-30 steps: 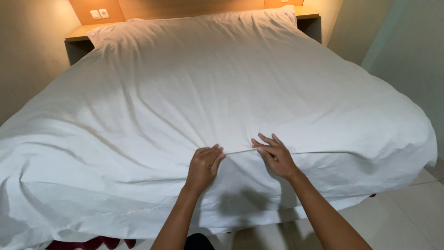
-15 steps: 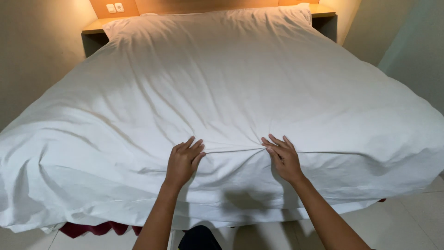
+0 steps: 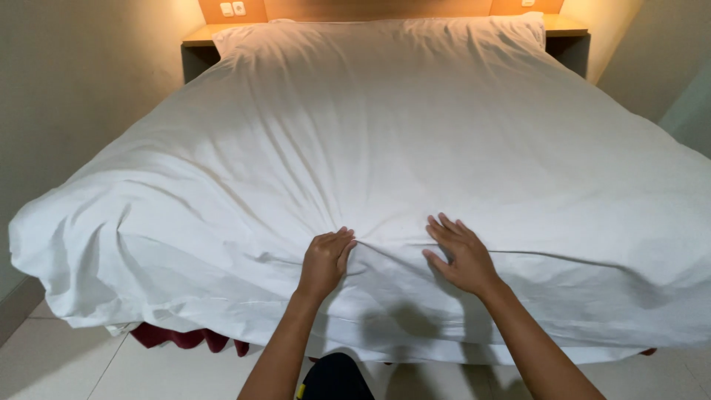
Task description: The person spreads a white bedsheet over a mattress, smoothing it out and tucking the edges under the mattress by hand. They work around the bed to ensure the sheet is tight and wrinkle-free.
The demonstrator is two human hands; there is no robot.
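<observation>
Room: bedroom, plain walls left and right, pale tiled floor (image 3: 67,363) along the bottom of the frame.
Headboard: wooden panel (image 3: 378,7) at the top centre, warm light on it; two white wall switches (image 3: 232,9) at upper left.
Side shelves: wooden ledges either side of the headboard, one at upper left (image 3: 200,35), one at upper right (image 3: 566,28).
Bed: fills most of the frame, foot end nearest the camera.
White duvet (image 3: 400,141): covers the whole bed, hangs over the left and near edges; creased, with folds running toward the lower centre.
Ridge in duvet: a raised fold (image 3: 389,252) lies between the two hands, continuing as a thin crease toward the right edge.
Dark red fabric (image 3: 185,337): shows beneath the duvet's hem at lower left.
Left hand (image 3: 326,261): lower centre, palm down on the duvet, fingers curled and bunching the cloth at the fold's left end.
Right hand (image 3: 459,253): just right of centre, open and flat on the duvet, fingers spread, pressing beside the fold; grips nothing.
Forearms: both bare, entering from the bottom edge.
Dark object (image 3: 337,378): bottom centre between the forearms; cannot tell what it is.
</observation>
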